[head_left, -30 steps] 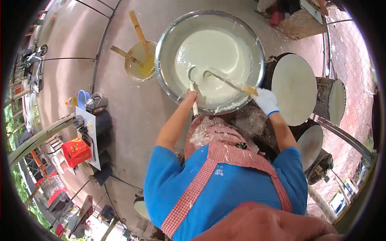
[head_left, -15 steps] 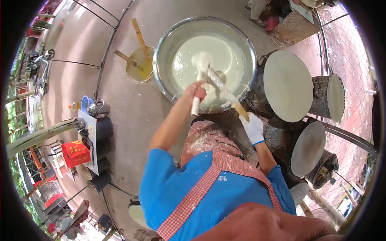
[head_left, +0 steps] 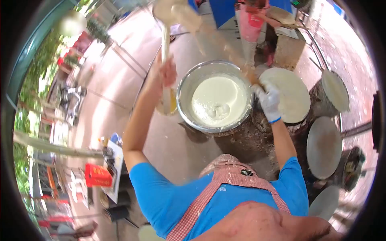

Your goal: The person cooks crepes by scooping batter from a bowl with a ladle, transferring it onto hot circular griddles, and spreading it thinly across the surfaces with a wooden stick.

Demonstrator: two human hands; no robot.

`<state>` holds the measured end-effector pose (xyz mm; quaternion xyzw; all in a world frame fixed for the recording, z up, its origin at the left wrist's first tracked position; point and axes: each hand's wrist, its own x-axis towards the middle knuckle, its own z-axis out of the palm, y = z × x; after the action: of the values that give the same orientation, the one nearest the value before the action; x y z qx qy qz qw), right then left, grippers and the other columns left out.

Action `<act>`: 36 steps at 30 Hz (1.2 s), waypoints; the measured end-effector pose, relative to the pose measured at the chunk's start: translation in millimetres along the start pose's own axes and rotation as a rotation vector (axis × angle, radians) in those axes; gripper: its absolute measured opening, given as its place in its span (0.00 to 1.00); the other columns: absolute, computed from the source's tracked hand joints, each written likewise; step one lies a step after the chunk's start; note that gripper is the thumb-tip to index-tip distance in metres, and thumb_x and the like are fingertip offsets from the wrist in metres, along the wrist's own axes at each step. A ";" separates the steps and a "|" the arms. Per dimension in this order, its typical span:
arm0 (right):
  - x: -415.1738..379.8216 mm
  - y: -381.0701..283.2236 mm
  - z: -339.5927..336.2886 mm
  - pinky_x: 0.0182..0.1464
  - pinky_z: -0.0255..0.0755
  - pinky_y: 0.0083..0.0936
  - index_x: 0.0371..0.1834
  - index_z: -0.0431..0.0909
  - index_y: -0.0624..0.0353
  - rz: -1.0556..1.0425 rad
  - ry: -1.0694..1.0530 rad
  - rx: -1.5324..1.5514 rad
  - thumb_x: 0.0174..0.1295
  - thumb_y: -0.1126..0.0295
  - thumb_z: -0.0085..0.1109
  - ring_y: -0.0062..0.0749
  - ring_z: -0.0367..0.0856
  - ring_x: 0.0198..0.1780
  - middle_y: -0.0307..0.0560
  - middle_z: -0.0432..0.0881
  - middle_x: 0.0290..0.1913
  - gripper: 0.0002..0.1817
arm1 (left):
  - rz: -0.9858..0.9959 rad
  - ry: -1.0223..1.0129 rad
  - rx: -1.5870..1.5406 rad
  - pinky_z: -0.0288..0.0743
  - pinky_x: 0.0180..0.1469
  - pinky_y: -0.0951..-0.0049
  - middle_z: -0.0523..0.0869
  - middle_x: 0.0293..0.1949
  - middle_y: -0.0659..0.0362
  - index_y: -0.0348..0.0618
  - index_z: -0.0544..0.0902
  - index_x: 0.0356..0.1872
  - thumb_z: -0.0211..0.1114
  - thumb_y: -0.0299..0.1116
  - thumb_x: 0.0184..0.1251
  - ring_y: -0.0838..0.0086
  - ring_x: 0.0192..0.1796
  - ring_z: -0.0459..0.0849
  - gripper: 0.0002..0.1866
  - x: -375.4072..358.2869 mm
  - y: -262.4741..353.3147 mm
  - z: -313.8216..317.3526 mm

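Observation:
My bare left hand (head_left: 167, 71) is closed round the pale handle of a ladle (head_left: 165, 42), lifted high with its round bowl at the top edge. My right hand (head_left: 267, 98), in a white glove, grips a wooden-handled flat tool (head_left: 252, 76). Its batter-coated blade is smeared by motion and reaches up-left to overlap the ladle's bowl. Below and between my hands stands a wide metal basin (head_left: 219, 129) of creamy white batter (head_left: 219, 94), with a swirl near its front. A smaller bowl (head_left: 173, 105) shows partly behind my left forearm.
Round flat griddles stand to the right: a large pale one (head_left: 288, 94) beside the basin, a greyish one (head_left: 323, 146) nearer me, another (head_left: 335, 90) further out. A person (head_left: 251, 32) is beyond the basin. At left, a red box (head_left: 98, 175) sits by a white table (head_left: 116, 170).
Both hands have come up out of the basin: the left swung up and left with the ladle, the right rose with the flat tool. The view has tilted further forward.

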<state>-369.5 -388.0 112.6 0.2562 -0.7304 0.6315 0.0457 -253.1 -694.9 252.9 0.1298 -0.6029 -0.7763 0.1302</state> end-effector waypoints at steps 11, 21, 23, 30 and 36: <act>-210.9 8.8 -66.2 0.36 0.71 0.28 0.41 0.79 0.55 0.567 0.002 -0.381 0.50 0.50 0.61 0.35 0.80 0.32 0.50 0.81 0.30 0.22 | -1.162 -0.445 -1.004 0.52 0.11 0.85 0.58 0.16 0.65 0.43 0.67 0.27 0.44 0.40 0.71 0.83 0.13 0.56 0.15 -37.4 -150.9 14.2; -450.7 19.3 -158.2 0.35 0.70 0.33 0.35 0.78 0.58 0.817 0.150 -0.543 0.54 0.50 0.54 0.47 0.78 0.32 0.56 0.78 0.30 0.20 | -1.851 -0.517 -1.110 0.63 0.17 0.80 0.65 0.17 0.63 0.31 0.69 0.37 0.40 0.33 0.70 0.80 0.15 0.64 0.13 -87.9 -313.5 208.4; -496.1 -22.6 -173.3 0.37 0.72 0.25 0.40 0.80 0.56 0.959 0.434 -0.424 0.53 0.57 0.58 0.30 0.81 0.33 0.47 0.82 0.31 0.16 | -1.888 -0.535 -1.195 0.63 0.14 0.79 0.66 0.16 0.61 0.24 0.61 0.48 0.41 0.32 0.70 0.79 0.13 0.64 0.16 -101.1 -360.7 255.3; -541.2 -53.5 -289.7 0.41 0.73 0.31 0.40 0.79 0.58 1.021 1.004 -0.755 0.54 0.59 0.58 0.45 0.81 0.38 0.54 0.81 0.36 0.17 | -1.569 -0.982 -0.697 0.56 0.10 0.77 0.63 0.16 0.62 0.47 0.67 0.54 0.48 0.33 0.69 0.79 0.10 0.60 0.14 -106.1 -363.6 449.9; -411.0 -5.6 -339.5 0.40 0.72 0.35 0.41 0.80 0.50 0.826 0.743 -1.064 0.54 0.56 0.55 0.45 0.79 0.39 0.52 0.81 0.34 0.15 | -0.623 -1.069 0.163 0.54 0.08 0.78 0.61 0.15 0.63 0.53 0.65 0.41 0.54 0.28 0.60 0.80 0.10 0.58 0.11 -96.0 -408.8 573.0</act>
<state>-99.0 62.9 24.5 -0.3229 -0.9089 0.2054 0.1657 -387.6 -45.6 -2.3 -0.0976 -0.5758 -0.6869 -0.4325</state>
